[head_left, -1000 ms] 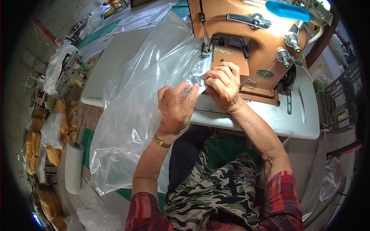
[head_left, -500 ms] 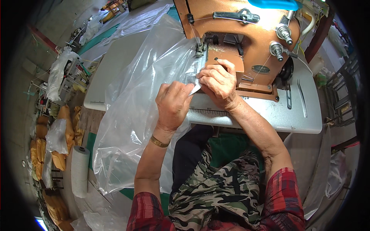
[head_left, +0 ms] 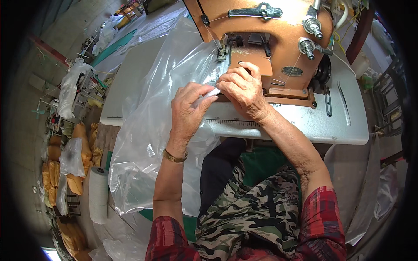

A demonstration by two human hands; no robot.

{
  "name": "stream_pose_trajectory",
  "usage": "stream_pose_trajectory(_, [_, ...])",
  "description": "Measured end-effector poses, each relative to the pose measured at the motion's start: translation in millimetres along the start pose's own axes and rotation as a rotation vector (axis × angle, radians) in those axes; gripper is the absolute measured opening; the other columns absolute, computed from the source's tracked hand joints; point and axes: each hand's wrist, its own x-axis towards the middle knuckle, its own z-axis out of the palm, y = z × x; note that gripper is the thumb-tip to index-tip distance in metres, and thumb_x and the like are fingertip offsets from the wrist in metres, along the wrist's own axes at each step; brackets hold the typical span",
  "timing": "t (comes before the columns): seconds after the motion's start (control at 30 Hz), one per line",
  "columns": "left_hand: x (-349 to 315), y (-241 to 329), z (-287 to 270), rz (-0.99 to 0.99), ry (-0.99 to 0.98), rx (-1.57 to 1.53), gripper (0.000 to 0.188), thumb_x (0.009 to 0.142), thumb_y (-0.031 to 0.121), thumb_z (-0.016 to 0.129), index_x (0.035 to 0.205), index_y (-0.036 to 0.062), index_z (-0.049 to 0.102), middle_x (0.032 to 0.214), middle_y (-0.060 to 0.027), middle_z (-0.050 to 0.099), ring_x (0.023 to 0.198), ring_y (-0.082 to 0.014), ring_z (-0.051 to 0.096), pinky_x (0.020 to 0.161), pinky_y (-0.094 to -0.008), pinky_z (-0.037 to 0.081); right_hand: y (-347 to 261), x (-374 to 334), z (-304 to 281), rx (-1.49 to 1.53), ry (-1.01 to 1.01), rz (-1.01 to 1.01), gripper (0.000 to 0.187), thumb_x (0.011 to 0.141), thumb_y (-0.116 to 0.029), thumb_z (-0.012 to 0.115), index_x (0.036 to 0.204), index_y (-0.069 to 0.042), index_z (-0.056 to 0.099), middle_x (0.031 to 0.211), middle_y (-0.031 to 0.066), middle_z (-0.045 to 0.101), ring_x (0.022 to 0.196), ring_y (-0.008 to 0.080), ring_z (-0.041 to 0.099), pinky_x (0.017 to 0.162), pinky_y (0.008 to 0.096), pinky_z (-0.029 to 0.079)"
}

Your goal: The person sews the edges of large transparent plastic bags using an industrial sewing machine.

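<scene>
A large sheet of clear plastic (head_left: 150, 130) spreads over the left of the table and hangs off its front edge. Its right edge runs up under the presser foot (head_left: 222, 53) of a brown sewing machine (head_left: 285, 41). In front of the foot, my left hand (head_left: 188, 108) pinches a small white folded strip (head_left: 212, 92) between thumb and fingers. My right hand (head_left: 243, 89) is closed just beside it, fingers curled over the plastic's edge; its fingertips are partly hidden. The hands nearly touch at the strip.
A metal tweezers (head_left: 344, 102) and a slotted plate (head_left: 327, 100) lie right of the machine on the pale table (head_left: 305, 128). Thread runs through the machine's tension knobs (head_left: 307, 47). Left of the table stand a white roll (head_left: 99, 195) and several brown sacks (head_left: 80, 143).
My left hand has shifted slightly left, its thumb lifting into a looser pinch. The white strip, a pointed flap before, now looks rolled between the fingers. The whole view has tilted slightly.
</scene>
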Motion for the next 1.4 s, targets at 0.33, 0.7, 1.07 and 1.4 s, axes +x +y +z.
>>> stream_pose_trajectory(0.33, [12.4,-7.3,-7.1,-0.125,-0.149,-0.196,0.015,0.09,0.014,0.066,0.092,-0.0013,0.067,0.078,-0.0057,0.058,0.071,-0.016,0.053,0.067,-0.0277,0.043,-0.3,-0.7,-0.4,0.035,-0.021,0.017,0.012,0.08,-0.015,0.066,0.092,-0.013,0.064,0.092,-0.0016,0.065,0.092,0.0153,0.061,0.098,0.0408,0.035])
stream_pose_trajectory(0.7, [25.3,-12.9,-12.8,-0.223,-0.316,-0.268,0.021,0.094,0.017,0.062,0.091,-0.0037,0.066,0.074,-0.0021,0.055,0.07,-0.01,0.048,0.064,-0.0252,0.04,-1.7,-1.8,-0.8,0.061,-0.023,0.048,0.014,0.079,-0.01,0.069,0.091,-0.012,0.061,0.092,-0.0007,0.064,0.089,0.0166,0.061,0.098,0.0414,0.036])
stream_pose_trajectory(1.07, [28.2,-9.5,-17.1,-0.319,-0.271,-0.426,0.023,0.096,0.021,0.06,0.095,-0.0003,0.069,0.088,-0.0008,0.067,0.082,-0.0077,0.056,0.076,-0.0241,0.045,1.1,-0.5,2.9,0.078,0.026,0.032,0.013,0.079,-0.009,0.067,0.09,-0.012,0.06,0.089,-0.0017,0.064,0.089,0.0151,0.062,0.095,0.0367,0.036])
stream_pose_trajectory(1.4, [-47.4,10.1,-25.9,-0.136,0.131,-0.003,0.038,0.093,0.016,0.061,0.126,-0.0011,0.054,0.124,-0.0164,0.059,0.117,-0.0259,0.055,0.098,-0.0356,0.045,0.4,-1.1,-0.7,0.101,0.025,0.033,0.024,0.068,-0.002,0.07,0.086,-0.012,0.058,0.089,-0.002,0.065,0.088,0.0152,0.062,0.099,0.0409,0.036])
